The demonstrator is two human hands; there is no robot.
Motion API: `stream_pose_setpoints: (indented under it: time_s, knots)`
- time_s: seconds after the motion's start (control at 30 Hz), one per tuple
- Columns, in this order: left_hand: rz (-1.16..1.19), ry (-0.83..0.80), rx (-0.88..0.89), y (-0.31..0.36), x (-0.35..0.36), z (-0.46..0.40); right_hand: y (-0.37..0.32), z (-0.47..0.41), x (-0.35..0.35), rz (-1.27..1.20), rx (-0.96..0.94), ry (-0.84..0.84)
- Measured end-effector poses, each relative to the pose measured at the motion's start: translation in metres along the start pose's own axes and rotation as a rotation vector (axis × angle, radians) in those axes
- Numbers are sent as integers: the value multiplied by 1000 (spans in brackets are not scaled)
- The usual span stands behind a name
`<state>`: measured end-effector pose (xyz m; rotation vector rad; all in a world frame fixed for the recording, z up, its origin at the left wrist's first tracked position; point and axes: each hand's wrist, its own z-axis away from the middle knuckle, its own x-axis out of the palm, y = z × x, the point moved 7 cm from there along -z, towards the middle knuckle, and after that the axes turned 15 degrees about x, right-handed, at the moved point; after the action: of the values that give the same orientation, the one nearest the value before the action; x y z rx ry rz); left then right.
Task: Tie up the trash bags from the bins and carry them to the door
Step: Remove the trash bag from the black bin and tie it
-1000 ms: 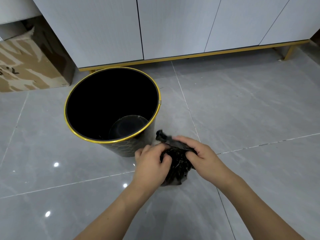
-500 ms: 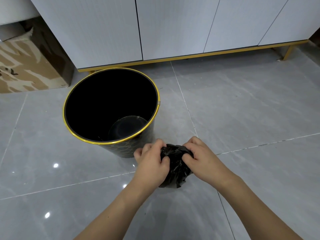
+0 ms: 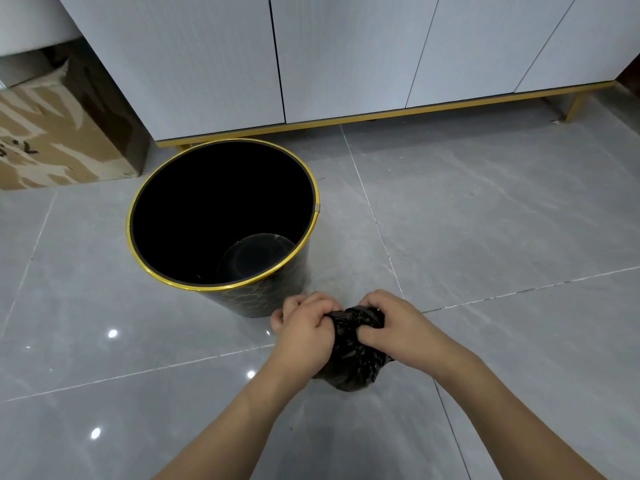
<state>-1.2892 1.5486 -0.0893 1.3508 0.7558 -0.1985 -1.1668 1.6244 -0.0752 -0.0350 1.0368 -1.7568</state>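
A small black trash bag (image 3: 349,365) rests on the grey tile floor just right of the bin. My left hand (image 3: 304,332) grips its gathered top from the left, fingers curled tight. My right hand (image 3: 398,327) pinches the same crumpled neck from the right. The two hands nearly touch over the bag's mouth, which is bunched between them and mostly hidden. A black bin with a gold rim (image 3: 145,268) stands upright to the left, open and with no liner inside.
White cabinet doors (image 3: 346,57) on a gold base run along the back. A worn cardboard box (image 3: 52,143) sits at the far left beside the cabinet. Grey glossy tiles (image 3: 502,220) stretch to the right of the bin.
The loose tail of the bag that stuck up above the hands has been pulled down into the bunched top. Both hands have closed in tighter on the neck.
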Motion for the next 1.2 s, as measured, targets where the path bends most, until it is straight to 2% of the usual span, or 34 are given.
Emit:
stream_pose_setpoints:
  time_s: [0.1,0.2,0.33,0.47,0.53,0.6,0.73,0.87,0.93,1.0,1.1,1.2]
  knots:
    - [77,26,-110,-13,3,0,-2,1,-1,-12,-71,27]
    - [23,57,-118,-13,-2,-1,4,-5,6,-207,72,-88]
    - [-215,58,39,-2,-13,0,16,-4,19,-475,275,-400]
    - [-331,59,259,8,-17,10,27,-9,22,-614,346,-467]
    - [-295,33,379,17,-20,16,29,-10,19,-592,339,-409]
    - [-191,-14,421,23,-22,23,29,-12,12,-549,310,-320]
    - [10,-23,218,21,-24,23,20,-15,4,-501,225,-215]
    - [-24,-16,123,23,-20,14,9,-14,2,-478,193,-144]
    - [206,57,-22,18,-24,13,6,-11,-6,-429,147,-29]
    - [514,188,-262,5,-31,20,4,-8,-20,-294,40,189]
    - [960,303,-529,-15,-28,37,4,-1,-41,119,-99,578]
    - [1310,421,-665,-31,-25,47,15,-7,-47,358,-143,684]
